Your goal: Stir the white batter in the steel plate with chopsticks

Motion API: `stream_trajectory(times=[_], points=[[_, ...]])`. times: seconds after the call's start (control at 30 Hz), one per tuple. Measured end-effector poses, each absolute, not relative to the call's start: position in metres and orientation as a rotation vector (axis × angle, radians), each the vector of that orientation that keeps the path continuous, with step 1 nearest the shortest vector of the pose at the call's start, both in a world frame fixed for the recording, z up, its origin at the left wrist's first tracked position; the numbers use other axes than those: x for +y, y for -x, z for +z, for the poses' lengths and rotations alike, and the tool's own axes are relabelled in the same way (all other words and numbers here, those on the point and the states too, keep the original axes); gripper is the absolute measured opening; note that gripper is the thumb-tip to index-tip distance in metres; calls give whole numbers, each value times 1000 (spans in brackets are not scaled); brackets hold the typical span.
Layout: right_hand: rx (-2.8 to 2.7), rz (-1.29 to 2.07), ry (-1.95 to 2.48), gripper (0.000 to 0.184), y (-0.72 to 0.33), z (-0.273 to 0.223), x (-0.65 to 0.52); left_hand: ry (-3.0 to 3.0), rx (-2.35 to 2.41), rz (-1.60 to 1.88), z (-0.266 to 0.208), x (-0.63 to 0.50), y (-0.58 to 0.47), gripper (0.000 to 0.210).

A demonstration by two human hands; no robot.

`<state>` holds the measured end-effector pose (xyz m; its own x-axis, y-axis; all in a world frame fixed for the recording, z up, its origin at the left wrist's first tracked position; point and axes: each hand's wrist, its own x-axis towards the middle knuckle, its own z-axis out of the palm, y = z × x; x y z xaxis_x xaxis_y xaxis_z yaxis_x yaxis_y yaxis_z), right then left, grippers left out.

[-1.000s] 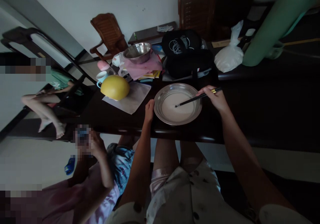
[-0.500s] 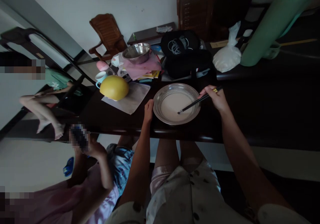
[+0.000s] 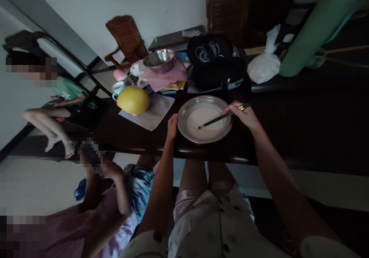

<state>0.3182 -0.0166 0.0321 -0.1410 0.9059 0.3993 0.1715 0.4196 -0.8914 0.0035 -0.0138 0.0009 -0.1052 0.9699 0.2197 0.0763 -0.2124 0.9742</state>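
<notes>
A wide metal bowl (image 3: 184, 129) stands on the dark table near its front edge. Pale, milky liquid (image 3: 206, 115) covers its bottom. My left hand (image 3: 172, 126) is closed at the bowl's left rim, steadying it. Black chopsticks (image 3: 216, 119) with gold bands are gripped in my right hand (image 3: 243, 115), over the bowl's right side. Their tips dip into the liquid left of its middle.
Left of the bowl, a yellow pomelo-like dome (image 3: 133, 100) sits by a pale mat (image 3: 155, 115) and a light-blue mug (image 3: 117, 89). Behind are another metal bowl (image 3: 159, 67), a black case (image 3: 216, 73), a tied bag of white powder (image 3: 264, 67) and a green flask (image 3: 311, 35). Two people sit at left.
My right hand has shifted left with the chopsticks, and their tips have moved left through the liquid. My left hand stays at the bowl's rim.
</notes>
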Motion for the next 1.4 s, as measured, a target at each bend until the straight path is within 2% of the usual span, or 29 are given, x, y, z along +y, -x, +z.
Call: stream_trajectory(times=[0.23,0.43,0.67,0.8,0.97,1.1,1.23,1.4], points=[[-1370,849,1009,38,-322,32,-16,-1395,1210,1431,-1,-14,-2,50],[-1583,862,955,38,-316,33,-18,-1386,1195,1430,0,-13,-2,49],[-1367,893,993,35,-322,33,-17,-1342,1225,1429,1,-14,-4,49],[-1505,933,965,38,-320,32,-19,-1325,1219,1431,2,-15,-4,48],[-1526,823,991,35,-319,33,-17,-1355,1207,1427,1,-15,-3,48],[-1379,890,1011,37,-320,36,-19,-1392,1215,1429,-1,-13,-2,49],[-1484,956,978,41,-318,36,-21,-1402,1216,1428,-2,-13,-2,51],[-1505,830,1018,38,-320,35,-17,-1412,1227,1418,0,-13,-2,51]])
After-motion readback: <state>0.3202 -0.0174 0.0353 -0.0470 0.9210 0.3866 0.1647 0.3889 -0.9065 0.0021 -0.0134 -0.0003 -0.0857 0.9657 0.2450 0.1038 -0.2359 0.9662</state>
